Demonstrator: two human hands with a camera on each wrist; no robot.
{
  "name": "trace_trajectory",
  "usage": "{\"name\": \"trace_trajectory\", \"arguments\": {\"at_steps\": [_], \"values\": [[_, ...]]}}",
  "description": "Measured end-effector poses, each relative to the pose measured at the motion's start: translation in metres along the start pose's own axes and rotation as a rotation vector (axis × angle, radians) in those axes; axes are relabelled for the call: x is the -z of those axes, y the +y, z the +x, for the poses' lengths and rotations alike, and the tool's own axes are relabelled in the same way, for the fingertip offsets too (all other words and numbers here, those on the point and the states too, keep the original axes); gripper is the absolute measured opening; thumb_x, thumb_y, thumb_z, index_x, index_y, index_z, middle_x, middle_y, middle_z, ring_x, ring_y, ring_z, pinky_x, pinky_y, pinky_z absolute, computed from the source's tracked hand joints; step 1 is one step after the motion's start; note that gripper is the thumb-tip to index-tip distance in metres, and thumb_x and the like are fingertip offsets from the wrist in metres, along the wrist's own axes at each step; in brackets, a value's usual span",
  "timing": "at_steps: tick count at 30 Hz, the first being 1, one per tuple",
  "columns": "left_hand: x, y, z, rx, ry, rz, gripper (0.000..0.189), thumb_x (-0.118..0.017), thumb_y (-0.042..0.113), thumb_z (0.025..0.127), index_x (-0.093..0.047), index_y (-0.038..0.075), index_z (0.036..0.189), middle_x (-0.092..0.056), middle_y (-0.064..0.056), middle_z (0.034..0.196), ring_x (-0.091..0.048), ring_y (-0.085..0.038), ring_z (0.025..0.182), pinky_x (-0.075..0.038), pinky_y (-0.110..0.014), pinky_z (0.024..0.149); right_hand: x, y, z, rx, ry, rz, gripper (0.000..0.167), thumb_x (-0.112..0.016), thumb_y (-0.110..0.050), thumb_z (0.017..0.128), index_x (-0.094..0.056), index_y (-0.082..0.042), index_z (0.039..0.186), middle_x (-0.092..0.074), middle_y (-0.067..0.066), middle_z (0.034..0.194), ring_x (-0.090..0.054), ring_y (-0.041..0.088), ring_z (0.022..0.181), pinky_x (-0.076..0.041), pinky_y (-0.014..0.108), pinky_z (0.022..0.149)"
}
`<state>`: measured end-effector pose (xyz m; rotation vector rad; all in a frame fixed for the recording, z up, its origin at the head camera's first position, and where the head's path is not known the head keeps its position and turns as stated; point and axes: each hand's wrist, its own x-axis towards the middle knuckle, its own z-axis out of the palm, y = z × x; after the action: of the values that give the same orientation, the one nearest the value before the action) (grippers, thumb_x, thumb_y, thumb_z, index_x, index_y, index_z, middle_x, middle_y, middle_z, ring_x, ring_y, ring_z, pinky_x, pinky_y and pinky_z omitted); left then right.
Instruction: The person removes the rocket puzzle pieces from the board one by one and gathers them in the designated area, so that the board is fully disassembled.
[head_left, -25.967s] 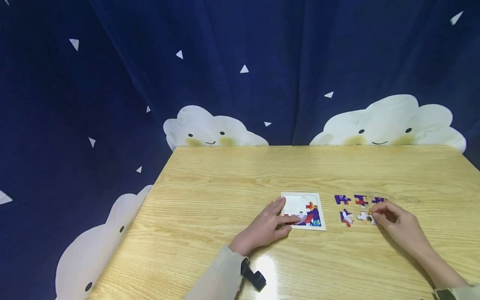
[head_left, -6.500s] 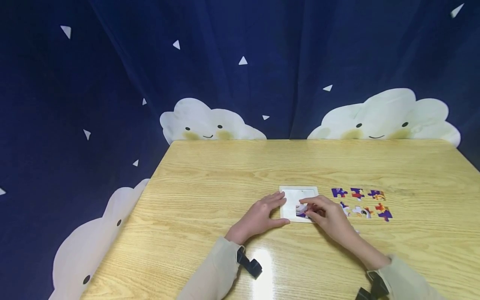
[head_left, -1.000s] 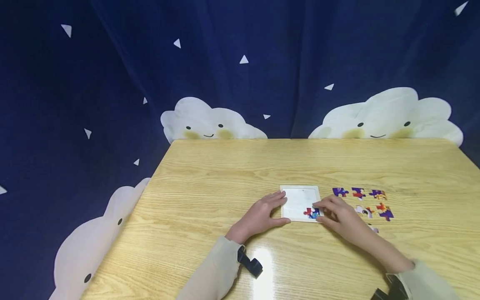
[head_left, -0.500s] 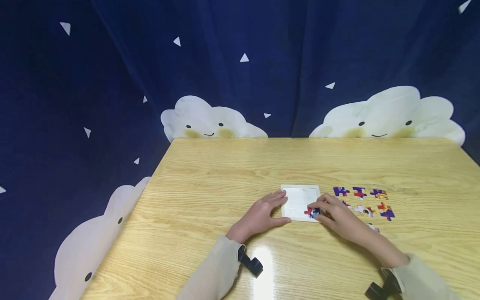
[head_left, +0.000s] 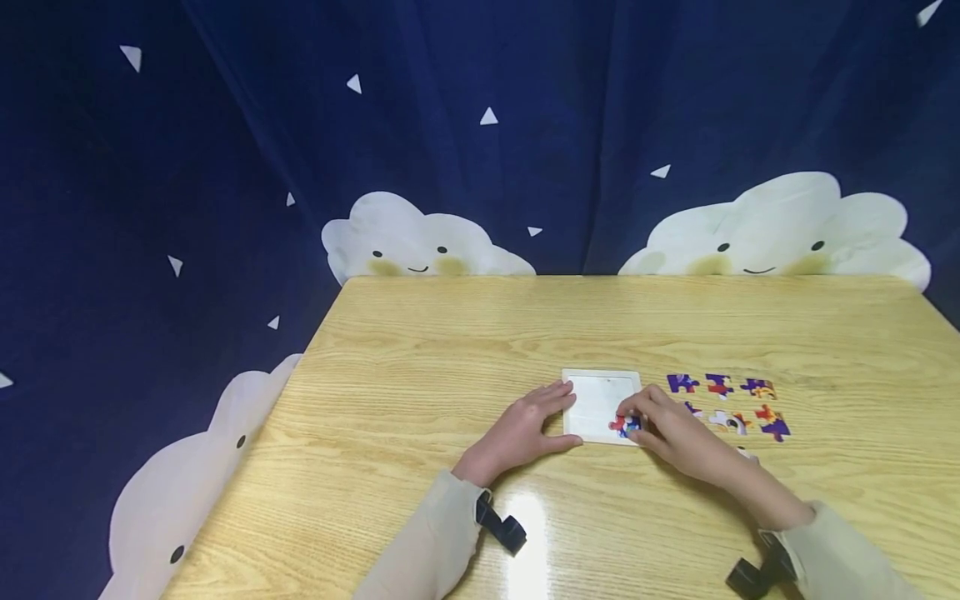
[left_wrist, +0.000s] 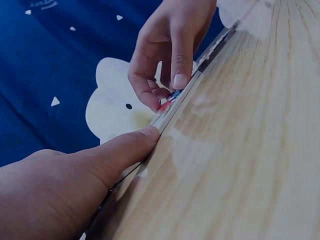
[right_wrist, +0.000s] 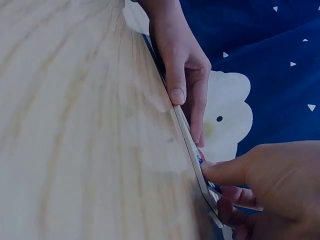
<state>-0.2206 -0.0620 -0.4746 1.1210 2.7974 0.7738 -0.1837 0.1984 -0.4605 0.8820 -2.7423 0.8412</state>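
A small white puzzle tray (head_left: pixel 592 400) lies on the table, its inside mostly bare. In its near right corner sits a red and blue jigsaw piece (head_left: pixel 619 424). My right hand (head_left: pixel 678 435) pinches at this piece between thumb and fingers, partly covering it. In the right wrist view the thumb (right_wrist: pixel 227 172) presses on the blue part, with the other fingers curled beneath. My left hand (head_left: pixel 522 432) rests on the tray's left side, fingers extended on the left rim and the thumb (left_wrist: pixel 135 145) along the near rim.
Several loose jigsaw pieces lie right of the tray in rough rows, among them a purple one (head_left: pixel 681 383) and an orange and purple one (head_left: pixel 772 423). My right forearm partly hides a white piece (head_left: pixel 746 453). A dark blue curtain (head_left: pixel 450 125) hangs behind the wooden table (head_left: pixel 420 350).
Since the oldest frame, the several pieces in the tray have become one visible piece, and more lie on the table. Lately my right fingers shifted slightly left onto the red and blue piece.
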Motion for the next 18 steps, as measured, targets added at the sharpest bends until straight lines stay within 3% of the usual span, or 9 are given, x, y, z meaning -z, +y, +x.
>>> {"name": "trace_trajectory", "arguments": {"at_steps": [10, 18], "values": [[-0.0004, -0.0013, -0.0001, 0.002, -0.002, -0.001, 0.065, -0.067, 0.044, 0.091, -0.051, 0.010, 0.143, -0.041, -0.003, 0.156, -0.037, -0.018, 0.146, -0.032, -0.034, 0.122, -0.0087, -0.0022, -0.0024, 0.042, 0.116, -0.095, 0.031, -0.075, -0.001, 0.081, -0.064, -0.013, 0.107, -0.055, -0.001, 0.100, -0.043, 0.005, 0.084, -0.040, 0.023, 0.068], [0.0016, 0.0005, -0.0007, 0.005, -0.016, 0.003, 0.065, -0.066, 0.045, 0.091, -0.050, 0.010, 0.143, -0.040, -0.002, 0.156, -0.036, -0.017, 0.147, -0.031, -0.034, 0.122, -0.0089, -0.0036, -0.0043, 0.066, 0.157, -0.026, 0.035, -0.076, 0.006, 0.077, -0.065, -0.012, 0.105, -0.052, 0.000, 0.098, -0.044, 0.000, 0.076, -0.043, 0.016, 0.059]]}}
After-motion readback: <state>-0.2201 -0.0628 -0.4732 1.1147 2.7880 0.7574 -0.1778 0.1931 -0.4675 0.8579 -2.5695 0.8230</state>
